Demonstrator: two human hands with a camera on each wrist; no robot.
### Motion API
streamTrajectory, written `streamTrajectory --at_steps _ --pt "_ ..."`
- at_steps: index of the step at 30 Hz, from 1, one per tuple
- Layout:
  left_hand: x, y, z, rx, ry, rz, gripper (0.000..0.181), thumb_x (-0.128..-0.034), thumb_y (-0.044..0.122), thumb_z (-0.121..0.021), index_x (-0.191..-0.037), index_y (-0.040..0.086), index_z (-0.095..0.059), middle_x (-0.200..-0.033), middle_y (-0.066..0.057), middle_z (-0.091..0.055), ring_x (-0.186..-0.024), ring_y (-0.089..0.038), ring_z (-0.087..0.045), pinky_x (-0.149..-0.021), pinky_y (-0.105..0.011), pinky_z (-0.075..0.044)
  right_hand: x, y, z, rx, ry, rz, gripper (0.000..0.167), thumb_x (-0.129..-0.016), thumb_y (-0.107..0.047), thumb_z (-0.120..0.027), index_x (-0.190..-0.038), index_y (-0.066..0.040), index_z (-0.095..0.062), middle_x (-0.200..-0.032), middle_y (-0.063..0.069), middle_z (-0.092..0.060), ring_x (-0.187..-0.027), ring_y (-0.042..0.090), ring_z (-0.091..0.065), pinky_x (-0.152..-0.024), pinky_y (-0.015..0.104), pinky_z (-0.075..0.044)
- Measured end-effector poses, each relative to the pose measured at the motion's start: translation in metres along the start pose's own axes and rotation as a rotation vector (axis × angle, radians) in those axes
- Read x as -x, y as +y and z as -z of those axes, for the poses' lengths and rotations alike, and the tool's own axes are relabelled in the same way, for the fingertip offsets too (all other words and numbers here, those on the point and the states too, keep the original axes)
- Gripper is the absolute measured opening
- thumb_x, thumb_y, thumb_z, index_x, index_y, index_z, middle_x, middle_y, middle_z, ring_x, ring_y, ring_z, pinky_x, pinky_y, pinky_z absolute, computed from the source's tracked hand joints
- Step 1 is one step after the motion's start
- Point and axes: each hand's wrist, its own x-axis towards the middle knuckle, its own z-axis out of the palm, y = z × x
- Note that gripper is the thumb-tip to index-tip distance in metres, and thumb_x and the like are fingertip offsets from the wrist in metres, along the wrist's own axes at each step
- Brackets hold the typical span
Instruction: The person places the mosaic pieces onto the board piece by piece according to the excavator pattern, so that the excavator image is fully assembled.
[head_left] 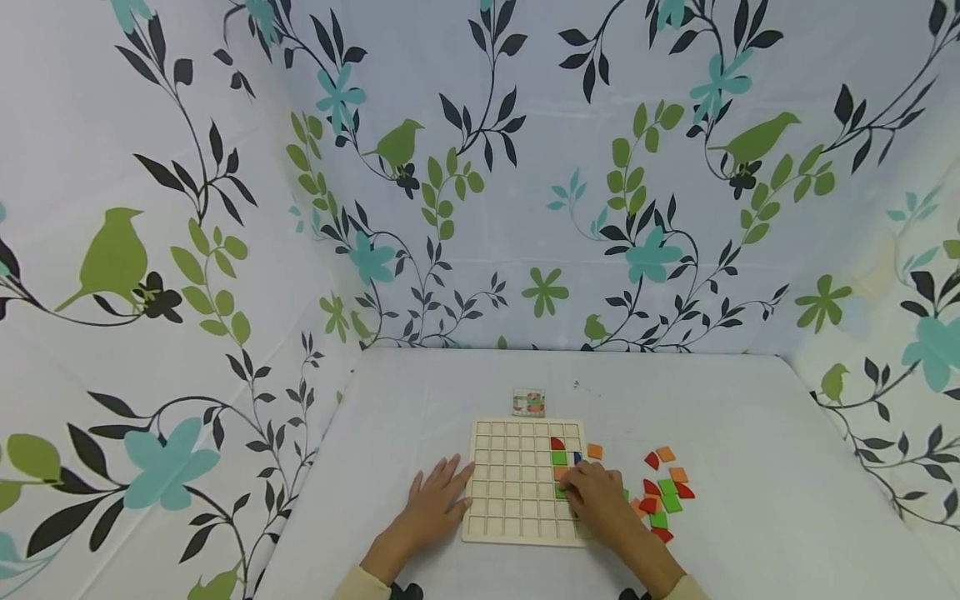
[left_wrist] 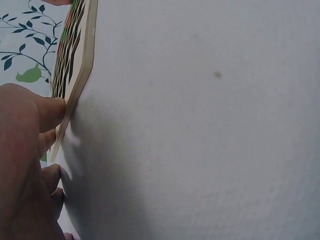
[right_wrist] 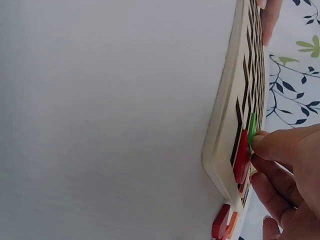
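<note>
A pale wooden grid board point(head_left: 510, 492) lies on the white table, with a column of red, green and orange pieces near its right side and a blue piece beside them. The left hand point(head_left: 433, 508) rests with spread fingers at the board's left edge; in the left wrist view the thumb and fingers of that hand point(left_wrist: 30, 145) touch the board's edge point(left_wrist: 82, 75). Over the right columns, the right hand point(head_left: 600, 500) pinches a green piece. The right wrist view shows that hand point(right_wrist: 290, 175) holding the green piece point(right_wrist: 252, 127) between thumb and finger, close to a red piece point(right_wrist: 241, 160).
Loose red, orange and green pieces point(head_left: 667, 487) lie scattered right of the board. One orange piece point(head_left: 595, 451) lies beside its right edge. A small patterned card point(head_left: 528, 402) lies behind the board. Patterned cloth point(head_left: 465, 183) hangs behind and at both sides of the table.
</note>
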Motion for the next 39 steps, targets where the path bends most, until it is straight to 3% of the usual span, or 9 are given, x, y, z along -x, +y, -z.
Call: streamTrajectory --at_steps 5,9,13,17,23,27,33,39 --pt "0.001 0.0 0.0 -0.001 0.002 -0.003 0.059 -0.1096 0.037 -0.054 -0.164 0.02 -0.04 -0.173 -0.017 -0.029 -0.16 -0.045 -0.023 -0.121 -0.079 -0.009 -0.004 0.002 0.001 -0.021 0.0 -0.022 0.015 -0.091 -0.011 -0.083 -0.092 -0.023 -0.074 -0.098 -0.008 -0.065 -0.1 0.016 -0.062 -0.08 0.04 -0.04" --pt "0.002 0.0 0.0 0.011 0.016 -0.015 0.058 -0.1096 0.037 -0.054 -0.164 0.019 -0.041 -0.172 -0.019 -0.029 -0.159 -0.047 -0.023 -0.12 -0.08 -0.008 -0.015 0.013 0.006 -0.053 -0.034 -0.145 0.008 -0.095 -0.018 -0.081 -0.101 -0.019 -0.075 -0.104 -0.001 -0.066 -0.102 0.022 -0.061 -0.084 0.046 -0.046" --pt "0.003 -0.001 -0.001 0.027 0.037 -0.034 0.059 -0.1093 0.037 -0.054 -0.163 0.018 -0.041 -0.171 -0.021 -0.031 -0.157 -0.05 -0.024 -0.119 -0.081 -0.007 -0.029 0.036 0.013 -0.095 0.007 -0.252 0.022 -0.096 -0.015 -0.077 -0.116 -0.007 -0.072 -0.115 0.015 -0.066 -0.104 0.033 -0.063 -0.088 0.055 -0.053" --pt "0.003 -0.003 -0.003 0.035 0.033 -0.036 0.06 -0.1093 0.039 -0.053 -0.164 0.02 -0.039 -0.172 -0.021 -0.029 -0.158 -0.05 -0.022 -0.119 -0.081 -0.005 -0.041 0.055 0.018 -0.138 -0.006 -0.319 0.035 -0.094 -0.013 -0.076 -0.125 0.0 -0.066 -0.118 0.022 -0.063 -0.101 0.034 -0.059 -0.088 0.054 -0.055" --pt "0.002 -0.002 -0.002 0.011 0.013 -0.022 0.06 -0.1093 0.036 -0.054 -0.164 0.019 -0.039 -0.172 -0.018 -0.028 -0.159 -0.047 -0.022 -0.12 -0.08 -0.007 -0.051 0.062 0.019 -0.193 -0.04 -0.34 0.028 -0.096 -0.013 -0.075 -0.119 0.001 -0.069 -0.115 0.023 -0.062 -0.099 0.034 -0.057 -0.085 0.056 -0.054" --pt "0.001 -0.001 0.001 -0.008 0.007 -0.02 0.058 -0.1098 0.036 -0.054 -0.164 0.018 -0.04 -0.172 -0.018 -0.029 -0.159 -0.046 -0.024 -0.12 -0.08 -0.01 -0.054 0.063 0.014 -0.184 -0.026 -0.34 0.022 -0.1 -0.014 -0.07 -0.118 -0.001 -0.071 -0.118 0.023 -0.062 -0.106 0.037 -0.059 -0.09 0.059 -0.054" --pt "0.0 -0.003 -0.001 -0.024 0.018 -0.013 0.058 -0.1094 0.036 -0.055 -0.163 0.019 -0.041 -0.172 -0.017 -0.031 -0.159 -0.045 -0.025 -0.12 -0.08 -0.011 -0.053 0.067 0.005 -0.187 -0.013 -0.344 0.026 -0.101 -0.014 -0.068 -0.124 -0.001 -0.07 -0.126 0.026 -0.06 -0.117 0.043 -0.057 -0.097 0.063 -0.05" --pt "0.001 -0.003 -0.002 -0.006 0.026 -0.016 0.058 -0.1087 0.034 -0.056 -0.163 0.017 -0.042 -0.171 -0.019 -0.032 -0.158 -0.047 -0.026 -0.119 -0.081 -0.01 -0.046 0.068 0.002 -0.159 -0.028 -0.344 0.026 -0.102 -0.015 -0.069 -0.125 -0.003 -0.068 -0.124 0.024 -0.06 -0.11 0.038 -0.055 -0.094 0.059 -0.051"
